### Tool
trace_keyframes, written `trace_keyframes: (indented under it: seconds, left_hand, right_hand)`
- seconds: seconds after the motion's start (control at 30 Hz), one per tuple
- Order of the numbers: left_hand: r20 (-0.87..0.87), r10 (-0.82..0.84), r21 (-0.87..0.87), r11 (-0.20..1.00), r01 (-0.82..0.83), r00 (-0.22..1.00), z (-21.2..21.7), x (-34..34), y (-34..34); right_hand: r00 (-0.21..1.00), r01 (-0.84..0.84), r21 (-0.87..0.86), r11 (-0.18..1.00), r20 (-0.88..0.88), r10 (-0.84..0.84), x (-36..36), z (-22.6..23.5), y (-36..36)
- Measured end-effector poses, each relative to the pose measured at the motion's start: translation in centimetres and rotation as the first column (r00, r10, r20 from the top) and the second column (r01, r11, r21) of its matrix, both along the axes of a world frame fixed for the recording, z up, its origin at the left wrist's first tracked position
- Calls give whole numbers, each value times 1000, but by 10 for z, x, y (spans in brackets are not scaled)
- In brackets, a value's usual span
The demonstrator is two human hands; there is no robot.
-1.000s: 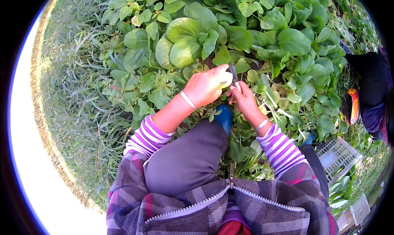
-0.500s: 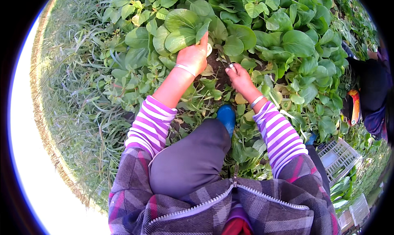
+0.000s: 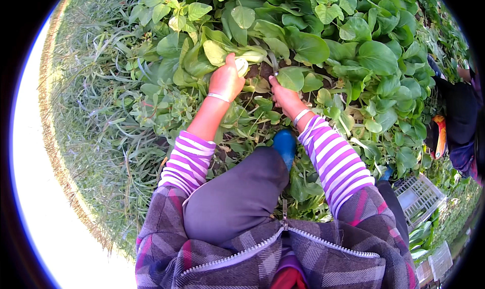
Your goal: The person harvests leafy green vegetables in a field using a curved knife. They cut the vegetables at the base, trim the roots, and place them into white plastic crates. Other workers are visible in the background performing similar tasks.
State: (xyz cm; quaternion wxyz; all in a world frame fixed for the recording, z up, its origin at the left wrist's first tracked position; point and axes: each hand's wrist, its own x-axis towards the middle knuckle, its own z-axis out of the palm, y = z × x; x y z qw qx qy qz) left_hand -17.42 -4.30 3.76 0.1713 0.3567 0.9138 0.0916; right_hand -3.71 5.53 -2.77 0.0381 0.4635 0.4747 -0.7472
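Pale at its base point(image 3: 243, 66), the leafy plant point(image 3: 215, 53) lies left of the dark soil point(image 3: 263, 71) in the head view, with the left hand point(image 3: 226, 82) closed around its stem end and leaves spreading left and far. Near the soil's right side, the right hand point(image 3: 286, 97) curls around what looks like a knife point(image 3: 273, 61). The plant should handle light, its soft leaves easily torn, so the firmer base seems the best hold.

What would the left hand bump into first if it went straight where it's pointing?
Past the leafy plant it holds, the left hand would probably meet the green leaves just ahead first; how deep they sit is unclear.
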Motion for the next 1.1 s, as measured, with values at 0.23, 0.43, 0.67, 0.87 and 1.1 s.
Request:
trace_keyframes:
  seconds: [0.23,0.43,0.67,0.87,1.1]
  left_hand:
    - [92,126,11,992,-127,988,-6,2,-12]
    - [110,157,5,987,-159,981,-4,5,-6]
    - [119,165,60,983,-173,979,-1,19,-18]
    - [83,148,80,985,-154,986,2,24,-9]
    - [131,217,71,971,-228,967,7,35,-8]
  right_hand:
    - [988,-154,-92,984,-29,152,-5,-10,-7]
    - [856,-452,312,836,-113,505,-18,-72,11]
    - [952,-304,-51,951,14,305,4,-9,6]
    - [942,-334,63,941,49,331,-12,-13,8]
    - [877,-478,16,878,61,477,5,-10,23]
